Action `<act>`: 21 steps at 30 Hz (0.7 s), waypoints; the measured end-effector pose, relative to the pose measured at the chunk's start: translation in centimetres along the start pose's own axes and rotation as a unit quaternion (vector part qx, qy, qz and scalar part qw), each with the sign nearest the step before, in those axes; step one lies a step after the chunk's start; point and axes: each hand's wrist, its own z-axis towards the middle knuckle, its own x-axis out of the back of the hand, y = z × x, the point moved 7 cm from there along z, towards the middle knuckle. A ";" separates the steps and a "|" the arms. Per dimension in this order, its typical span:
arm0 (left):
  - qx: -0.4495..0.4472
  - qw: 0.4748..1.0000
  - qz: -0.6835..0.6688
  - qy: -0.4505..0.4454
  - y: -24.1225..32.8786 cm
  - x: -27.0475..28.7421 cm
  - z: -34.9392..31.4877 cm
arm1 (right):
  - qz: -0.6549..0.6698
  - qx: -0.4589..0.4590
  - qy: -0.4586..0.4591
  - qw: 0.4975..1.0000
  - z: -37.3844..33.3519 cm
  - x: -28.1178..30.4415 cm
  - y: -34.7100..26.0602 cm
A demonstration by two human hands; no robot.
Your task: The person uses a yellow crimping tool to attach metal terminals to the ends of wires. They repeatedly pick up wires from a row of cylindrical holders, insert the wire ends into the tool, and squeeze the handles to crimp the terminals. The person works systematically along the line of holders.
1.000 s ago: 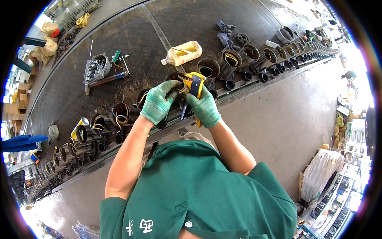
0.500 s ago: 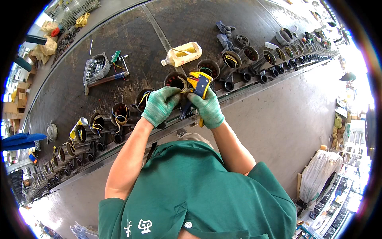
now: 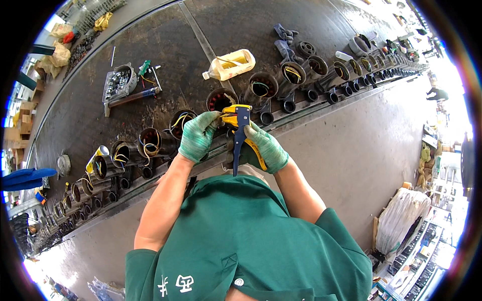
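A yellow and dark-blue wire stripper [image 3: 243, 120] is gripped in my gloved right hand [image 3: 267, 149], its jaws toward the left and its handles pointing down. My gloved left hand [image 3: 199, 136] is closed in a pinch at the jaws, on thin wire that is mostly hidden by the fingers. Just beyond both hands stands a dark cylindrical motor housing [image 3: 221, 95] with reddish windings inside. Left of it, another housing [image 3: 182, 122] has yellow and white wires sticking out.
Along the bench edge runs a long row of similar housings [image 3: 292, 74]. A plastic bottle of yellowish liquid [image 3: 231, 65] lies behind them. Further left are a metal container of small parts [image 3: 120, 83] and a hammer [image 3: 131, 100]. Grey gloves [image 3: 287, 44] lie at the back right.
The wire stripper has turned so its handles point down toward me, and its jaws now meet the left hand's fingers. Both hands have drawn slightly back from the housing.
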 end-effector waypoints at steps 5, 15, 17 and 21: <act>-0.009 0.999 0.032 0.010 0.5 0.2 -0.1 | -0.046 0.003 0.011 0.999 0.5 0.6 -0.7; -0.057 0.993 0.102 -0.012 0.2 0.0 -0.3 | -0.069 -0.023 0.010 0.997 0.2 0.6 -1.0; -0.066 0.992 0.106 -0.021 0.2 -0.1 -0.3 | -0.066 -0.022 0.013 0.997 0.2 0.8 -1.0; -0.092 0.985 0.140 -0.041 0.6 -0.4 -0.3 | -0.068 -0.023 -0.012 0.997 0.3 1.3 -0.6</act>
